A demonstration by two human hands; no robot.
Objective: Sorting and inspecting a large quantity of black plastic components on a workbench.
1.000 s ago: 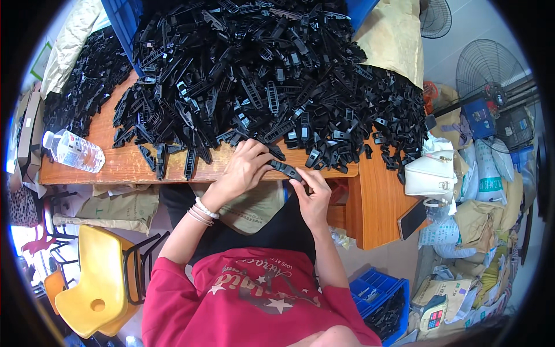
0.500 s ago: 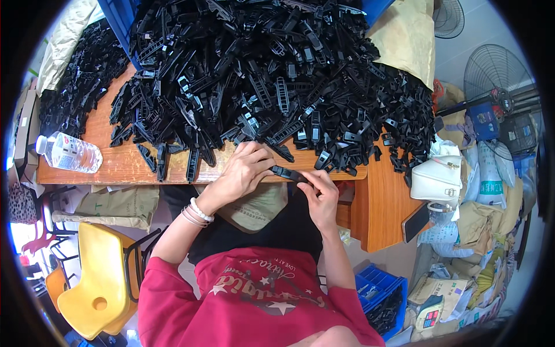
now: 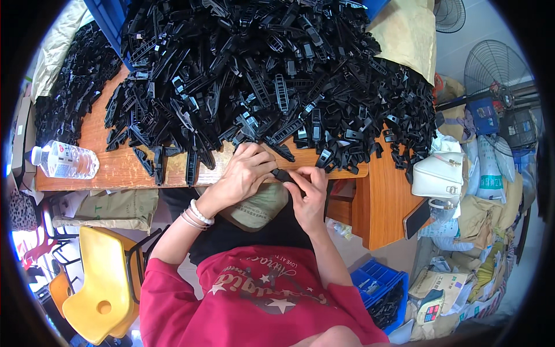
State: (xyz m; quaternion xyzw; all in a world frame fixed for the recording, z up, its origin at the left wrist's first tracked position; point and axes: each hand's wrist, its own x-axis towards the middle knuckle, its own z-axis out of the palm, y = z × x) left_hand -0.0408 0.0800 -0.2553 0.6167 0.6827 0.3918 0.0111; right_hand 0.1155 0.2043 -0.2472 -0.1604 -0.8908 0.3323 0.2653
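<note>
Both hands meet at the front edge of the wooden table, around one small black plastic part [image 3: 281, 174]. My left hand [image 3: 250, 172], with a beaded bracelet at the wrist, closes its fingers on the part's left end. The thumb and fingertips of my right hand [image 3: 309, 194] pinch its right end. Much of the part is hidden by the fingers. Just beyond my hands spreads a large heap of black plastic parts [image 3: 231, 81], many long and ladder-like. Smaller black pieces [image 3: 399, 127] lie in the heap's right portion.
A clear plastic bottle [image 3: 66, 160] lies on the wooden table [image 3: 115, 173] at left. On the right are a white handbag [image 3: 438, 176] and a phone [image 3: 416, 220]. A blue crate [image 3: 378, 289] with black parts stands low at right; a yellow chair [image 3: 101, 277] stands at left.
My right hand has moved left, closer to my left hand, and less of the black part shows between them. The view has shifted slightly.
</note>
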